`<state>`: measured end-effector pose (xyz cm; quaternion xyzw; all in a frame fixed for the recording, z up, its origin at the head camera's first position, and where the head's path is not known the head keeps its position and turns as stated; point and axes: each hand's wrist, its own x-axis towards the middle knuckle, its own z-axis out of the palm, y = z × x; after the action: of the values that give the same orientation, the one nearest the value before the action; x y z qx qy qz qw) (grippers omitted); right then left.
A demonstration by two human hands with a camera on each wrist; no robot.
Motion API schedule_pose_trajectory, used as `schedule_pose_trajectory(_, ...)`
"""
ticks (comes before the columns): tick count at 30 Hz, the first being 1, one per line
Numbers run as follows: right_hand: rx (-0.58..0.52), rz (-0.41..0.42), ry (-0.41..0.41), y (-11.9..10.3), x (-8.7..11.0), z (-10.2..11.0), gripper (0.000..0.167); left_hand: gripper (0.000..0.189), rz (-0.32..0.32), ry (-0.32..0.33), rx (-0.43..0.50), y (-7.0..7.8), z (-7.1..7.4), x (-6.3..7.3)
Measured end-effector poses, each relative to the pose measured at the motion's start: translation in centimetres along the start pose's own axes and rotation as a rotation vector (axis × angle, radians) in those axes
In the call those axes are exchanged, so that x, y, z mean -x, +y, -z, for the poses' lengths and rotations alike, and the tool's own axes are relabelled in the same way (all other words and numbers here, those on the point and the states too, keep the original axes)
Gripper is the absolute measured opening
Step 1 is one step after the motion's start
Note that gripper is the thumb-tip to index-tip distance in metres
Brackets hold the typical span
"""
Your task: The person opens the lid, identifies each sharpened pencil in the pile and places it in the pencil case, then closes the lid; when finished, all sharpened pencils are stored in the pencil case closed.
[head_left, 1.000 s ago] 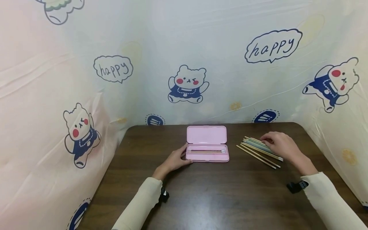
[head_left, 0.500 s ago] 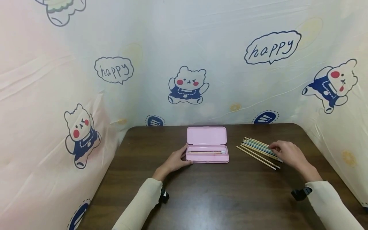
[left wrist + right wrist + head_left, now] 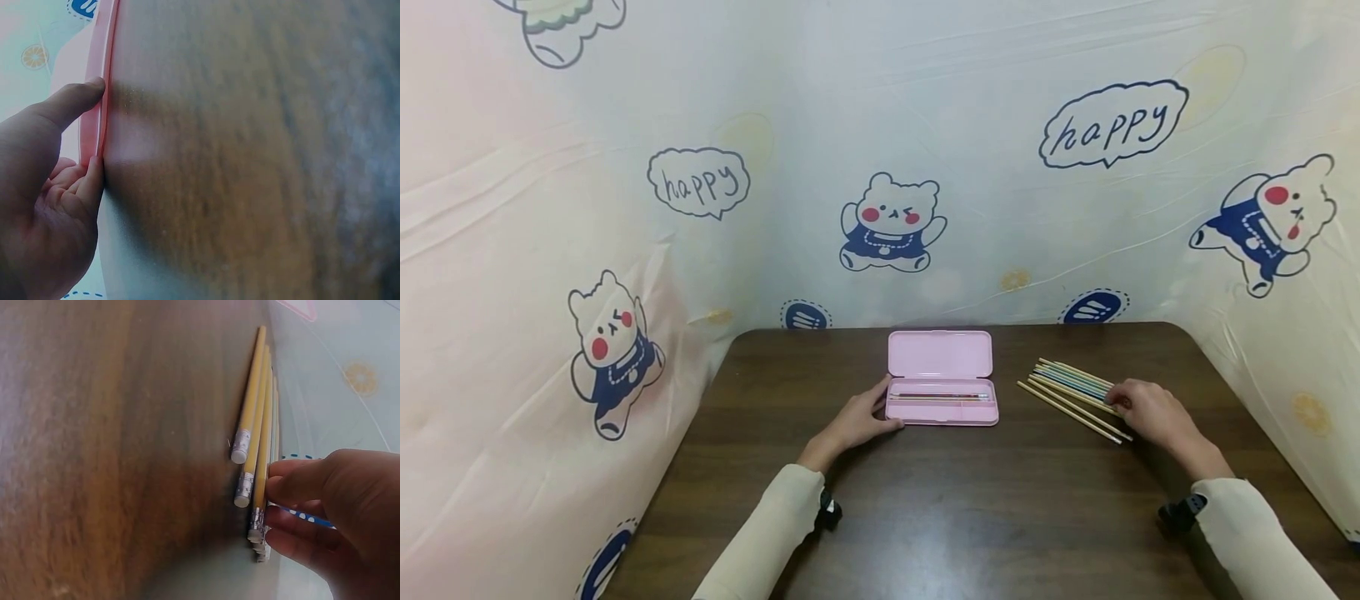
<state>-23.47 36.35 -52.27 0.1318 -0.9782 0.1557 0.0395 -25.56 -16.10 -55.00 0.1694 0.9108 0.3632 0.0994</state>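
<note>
A pink pencil case (image 3: pixel 940 354) lies with its lid up at the back middle of the table, a couple of pencils (image 3: pixel 936 397) in its tray. My left hand (image 3: pixel 855 417) holds the case's left end, thumb at the front edge and fingers at the side; the left wrist view shows the thumb (image 3: pixel 81 100) against the pink rim. To the right lies a loose fan of yellow and blue-green pencils (image 3: pixel 1067 387). At their eraser ends, my right hand (image 3: pixel 1153 412) pinches at a pencil (image 3: pixel 260 487); its fingertips partly hide which one.
The brown wooden table (image 3: pixel 970 508) meets a patterned cloth backdrop (image 3: pixel 970 208) behind and at both sides. Two yellow pencils (image 3: pixel 1067 410) lie a little apart, at the near side of the fan. Each wrist wears a small black camera (image 3: pixel 1180 514).
My right hand has slid from the middle of the pencils toward me to their eraser ends, its fingers now lower at them. My left hand stays on the case.
</note>
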Motion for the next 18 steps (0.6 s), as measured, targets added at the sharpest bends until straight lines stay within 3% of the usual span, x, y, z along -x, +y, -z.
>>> schedule_pose_trajectory(18,0.008,-0.009,-0.04,-0.33,-0.03,-0.01,0.01,0.099,0.003,-0.01,-0.015,0.03,0.13,-0.09)
